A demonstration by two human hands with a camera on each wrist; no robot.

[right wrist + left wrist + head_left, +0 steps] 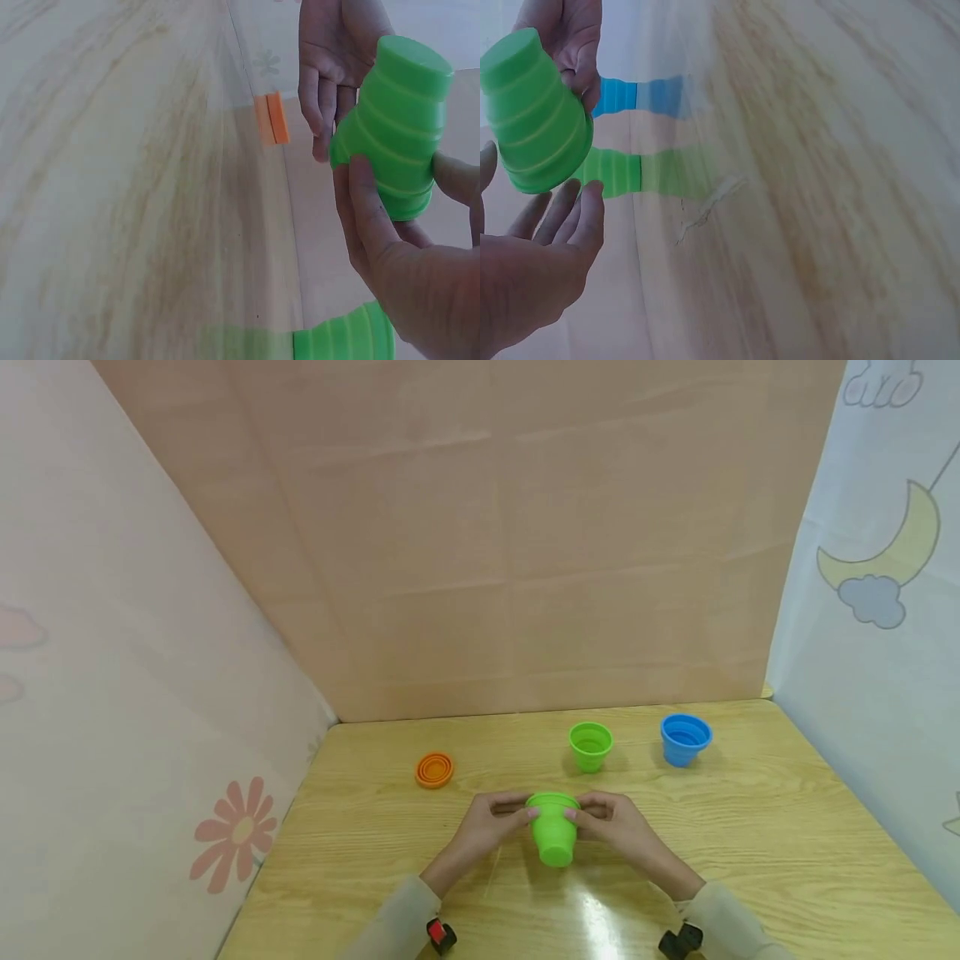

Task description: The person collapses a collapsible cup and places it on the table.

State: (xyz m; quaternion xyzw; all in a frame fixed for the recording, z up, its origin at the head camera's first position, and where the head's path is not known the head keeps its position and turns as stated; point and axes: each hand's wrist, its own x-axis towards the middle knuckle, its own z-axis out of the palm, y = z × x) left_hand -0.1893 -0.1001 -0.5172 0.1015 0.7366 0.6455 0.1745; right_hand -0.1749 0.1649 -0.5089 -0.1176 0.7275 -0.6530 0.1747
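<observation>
While the left hand and right hand pinch the nearer green cup near its rim above the table, base tipped toward the wearer, thumb pressure should, in my judgement, be equal on both sides, lest the ribbed wall buckle.

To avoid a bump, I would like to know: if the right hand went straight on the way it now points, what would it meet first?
The right hand would first meet the held green collapsible cup, which it touches; beyond that, probably the left hand, though depth is unclear.
</observation>
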